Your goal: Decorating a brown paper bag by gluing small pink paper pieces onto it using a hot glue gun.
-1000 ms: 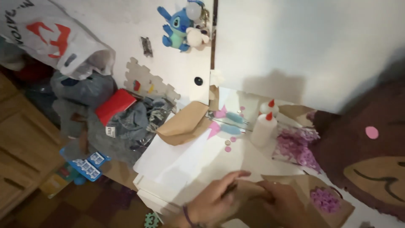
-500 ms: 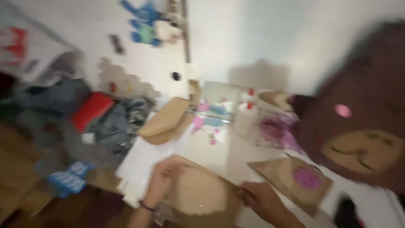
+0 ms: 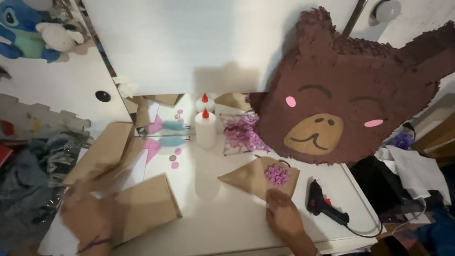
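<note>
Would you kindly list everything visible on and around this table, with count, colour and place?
bear pinata: one, brown, leaning at the table's back right
glue bottle: one, white with red tip, back centre by the mirror
purple shreds bag: one, clear, beside the bottle
cardboard cone: one, tan, holding purple flowers, centre right
glue gun: one, black, front right
cardboard piece: one, tan, front left
pink dots: a few, near the mirror
table: one, white
plush toy: one, blue, upper left
left hand: blurred, on the cardboard piece
right hand: touching the cardboard cone's edge
</note>
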